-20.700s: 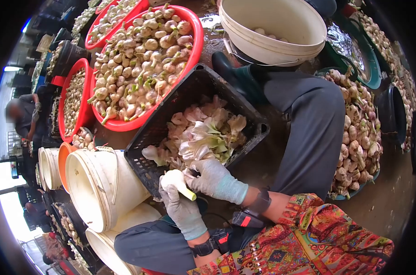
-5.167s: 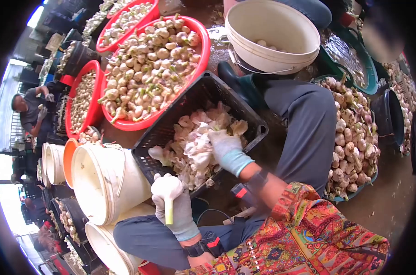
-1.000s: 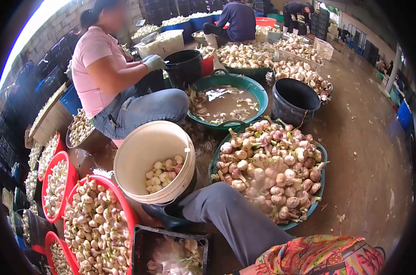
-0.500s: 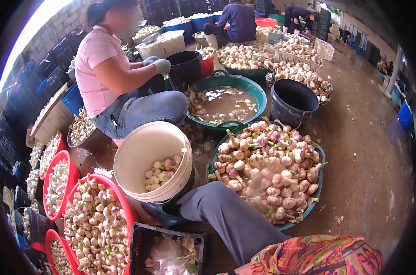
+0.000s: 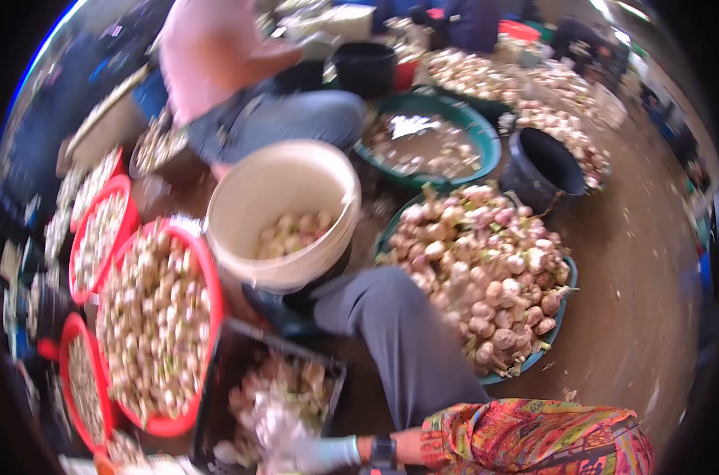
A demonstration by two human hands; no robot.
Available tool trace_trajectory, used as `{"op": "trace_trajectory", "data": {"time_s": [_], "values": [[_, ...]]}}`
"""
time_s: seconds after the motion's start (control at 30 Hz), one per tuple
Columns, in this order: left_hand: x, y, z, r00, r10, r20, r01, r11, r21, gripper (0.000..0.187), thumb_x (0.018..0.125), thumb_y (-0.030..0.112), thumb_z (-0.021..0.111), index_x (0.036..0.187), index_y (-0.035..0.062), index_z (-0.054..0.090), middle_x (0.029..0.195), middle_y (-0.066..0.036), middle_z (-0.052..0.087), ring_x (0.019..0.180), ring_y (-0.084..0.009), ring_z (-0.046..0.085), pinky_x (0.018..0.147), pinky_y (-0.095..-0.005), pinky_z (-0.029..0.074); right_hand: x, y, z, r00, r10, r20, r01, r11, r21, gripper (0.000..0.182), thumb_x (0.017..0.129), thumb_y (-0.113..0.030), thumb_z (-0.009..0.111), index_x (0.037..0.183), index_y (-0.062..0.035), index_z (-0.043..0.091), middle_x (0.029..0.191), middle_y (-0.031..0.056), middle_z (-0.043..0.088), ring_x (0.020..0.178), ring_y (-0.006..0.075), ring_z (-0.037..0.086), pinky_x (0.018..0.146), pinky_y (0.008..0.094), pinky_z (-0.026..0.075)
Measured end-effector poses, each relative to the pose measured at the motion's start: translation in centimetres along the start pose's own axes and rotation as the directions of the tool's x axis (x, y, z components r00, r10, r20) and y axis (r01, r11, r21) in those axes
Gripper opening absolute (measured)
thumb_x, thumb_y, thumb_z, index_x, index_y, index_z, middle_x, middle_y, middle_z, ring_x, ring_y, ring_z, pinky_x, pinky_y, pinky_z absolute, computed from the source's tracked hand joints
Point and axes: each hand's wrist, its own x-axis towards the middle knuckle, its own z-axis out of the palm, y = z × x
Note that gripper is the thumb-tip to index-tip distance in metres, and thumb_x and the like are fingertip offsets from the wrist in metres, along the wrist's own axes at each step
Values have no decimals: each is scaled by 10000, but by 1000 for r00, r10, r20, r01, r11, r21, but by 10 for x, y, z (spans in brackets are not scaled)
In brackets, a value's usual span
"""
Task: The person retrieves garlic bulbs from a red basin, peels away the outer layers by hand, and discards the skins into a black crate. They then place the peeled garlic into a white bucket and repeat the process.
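My right hand (image 5: 316,454), in a pale glove with a dark band at the wrist, reaches from the lower right over the black crate (image 5: 337,393). Whitish and tan garlic scraps (image 5: 276,396) fill the crate, close beside the hand. Motion blur smears its fingers, so I cannot tell what they hold. Just beyond the crate, a white bucket (image 5: 225,237) has some trimmed garlic bulbs (image 5: 284,236) in the bottom. Right of my bent knee, a green tub (image 5: 561,332) is heaped with garlic bulbs with stems (image 5: 494,277). My left hand is out of view.
Left of the crate stand red basins (image 5: 214,293) full of garlic. A person in a pink shirt (image 5: 209,55) sits ahead, with a gloved hand near a dark bucket. Beyond my knee are a green tub of murky water (image 5: 486,146) and a black bucket (image 5: 526,178).
My view has tilted down and swung left, blurring the scene. My gloved right hand has come into view over the crate; before, only the colourful sleeve and a bit of forearm showed.
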Motion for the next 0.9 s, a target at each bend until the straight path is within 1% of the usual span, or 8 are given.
{"op": "trace_trajectory", "data": {"time_s": [0.07,0.13,0.17,0.23,0.57,0.67,0.8,0.9], "values": [[3,-14,-1,996,22,-85,-23,1000,-12,465,950,388,478,1138,-24,584,1020,-107,635,851,-175,606,760,-281,487,4,7,-11,877,437,200,-481,803,352,315,971,-287,486,1158,-38,534,1054,65,568,1002,148,513,886,320,433],[7,-23,-3,999,13,-47,-20,989,-149,355,934,251,505,1172,-10,539,1059,-84,600,947,-178,582,861,-307,458,0,31,2,946,323,-25,-311,926,214,346,980,-340,467,1148,-50,556,934,25,591,926,116,527,833,309,457],[13,-28,-6,1000,13,-22,-17,975,-220,349,919,228,537,1169,-16,537,1065,-86,597,954,-186,581,873,-305,456,13,-20,-22,776,601,192,-627,702,338,310,974,-319,482,1079,-44,576,847,59,612,835,154,565,769,316,471],[26,-35,-12,999,15,35,-1,932,-361,378,882,225,620,1141,-41,553,1064,-106,605,926,-209,592,856,-286,466,10,-9,-5,942,335,16,-335,939,81,308,953,-319,511,897,-21,563,798,181,595,706,258,588,665,368,469],[27,-66,-21,998,-23,59,61,562,-825,462,871,342,633,1186,21,529,1100,-91,582,968,-215,556,813,-386,457,19,27,-4,922,352,-162,-386,866,-318,234,907,-200,547,976,20,589,854,215,629,793,285,626,712,361,482],[17,-54,-34,997,-4,82,79,326,-942,466,868,381,626,1200,66,533,1151,-113,570,991,-233,554,833,-375,438,21,40,-20,804,418,-424,-499,861,-97,261,900,-210,556,1043,7,586,895,216,631,832,341,623,732,395,488],[13,-36,-44,1000,31,0,-12,375,-927,502,877,324,622,1257,22,493,1194,-145,565,1061,-278,545,928,-448,433,36,5,-35,906,346,-243,-366,357,-859,303,798,-230,653,1077,-114,630,1044,129,590,831,292,646,692,383,517],[16,-42,-34,998,-15,-59,-48,402,-914,456,891,251,604,1250,-6,488,1195,-153,566,1076,-293,550,956,-452,427,30,-29,-18,935,210,-286,-349,697,-627,302,795,-260,669,1049,-99,639,975,120,613,813,295,643,691,387,515]]}}
